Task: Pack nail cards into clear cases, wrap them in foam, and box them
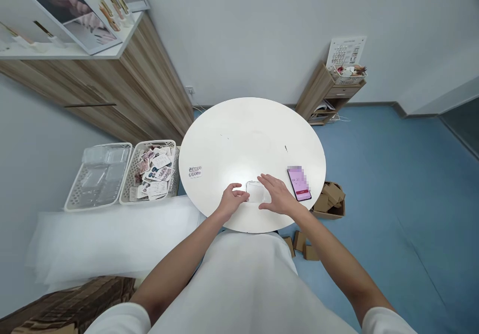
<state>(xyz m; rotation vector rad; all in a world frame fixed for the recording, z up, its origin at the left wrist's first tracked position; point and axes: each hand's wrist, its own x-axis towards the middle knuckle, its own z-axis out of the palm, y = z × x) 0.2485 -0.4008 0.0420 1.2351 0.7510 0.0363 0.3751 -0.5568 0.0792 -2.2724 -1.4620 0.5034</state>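
A small clear plastic box [255, 193] lies near the front edge of the white round table [250, 129]. At its left edge is my left hand [232, 201], thumb and a finger pinched together on the rim, another finger held apart. My right hand [277, 194] is open at the box's right side, fingers stretched over its far corner and the thumb apart near its front. That hand covers part of the box. Farther left on the table lies a small card of press-on nails [195, 171].
A phone [299, 183] with a lit screen lies on the table, right of my right hand. Left of the table stand a white basket of cards [155, 172] and a basket of clear plastic boxes [99, 177]. Cardboard boxes [330, 199] sit on the floor at the right.
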